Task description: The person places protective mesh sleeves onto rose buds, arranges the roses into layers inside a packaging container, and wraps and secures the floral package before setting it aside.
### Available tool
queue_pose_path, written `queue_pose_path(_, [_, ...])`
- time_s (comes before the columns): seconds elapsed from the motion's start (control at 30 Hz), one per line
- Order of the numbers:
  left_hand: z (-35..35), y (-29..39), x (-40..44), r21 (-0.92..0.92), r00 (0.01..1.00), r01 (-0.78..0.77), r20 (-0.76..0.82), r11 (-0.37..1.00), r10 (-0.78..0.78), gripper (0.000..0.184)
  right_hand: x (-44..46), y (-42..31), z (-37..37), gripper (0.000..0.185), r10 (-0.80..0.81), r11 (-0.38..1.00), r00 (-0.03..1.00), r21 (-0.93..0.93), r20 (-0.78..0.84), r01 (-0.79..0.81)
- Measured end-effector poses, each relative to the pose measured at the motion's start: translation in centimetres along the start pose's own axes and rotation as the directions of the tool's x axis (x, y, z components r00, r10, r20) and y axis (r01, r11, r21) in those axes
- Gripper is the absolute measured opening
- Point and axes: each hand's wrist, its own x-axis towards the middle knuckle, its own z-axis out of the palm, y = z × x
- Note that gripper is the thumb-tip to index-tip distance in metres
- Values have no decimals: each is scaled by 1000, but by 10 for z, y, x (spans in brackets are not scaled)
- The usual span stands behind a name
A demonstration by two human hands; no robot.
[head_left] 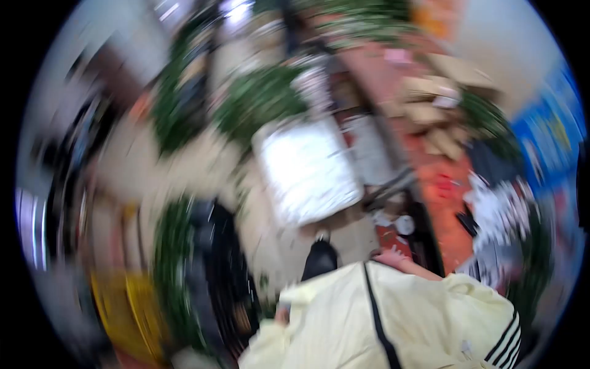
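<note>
My right hand (394,258) is out in front of my body at the near left edge of the orange-red table (441,229). Its fingers look stretched out, with nothing visible in them, though motion smears the view. I cannot tell whether it touches the edge. Only a small part of my left hand (282,315) shows below the pale yellow sleeve, and its fingers are hidden. Ahead of me is a white, rounded rectangular thing (309,169) with a shiny, wrinkled-looking top. My dark shoe (319,258) is on the floor just before it.
Green leafy bundles (261,101) lie beyond the white thing. To the left stand a black container (215,258) beside more greenery and a yellow crate (130,307). Brown cardboard pieces (430,107) and white crumpled plastic (501,206) are on the table at right.
</note>
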Motion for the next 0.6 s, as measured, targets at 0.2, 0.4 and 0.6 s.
queue_pose_path(0.2, [-13,100,103,-20,950,157,275,987,-145,33,-48,-16,-29,47,-134,913,988,377,-80,154])
queue_pose_path(0.4, [26,247,221,-86,904,97,424,991,-52,36,-116,-57,-85,45,200,885,889,465,-412,17])
queue_pose_path(0.6, [81,281,246,50,775,30,630,998,-54,46,-191,-49,-216,50,414,868,592,496,-692,-27])
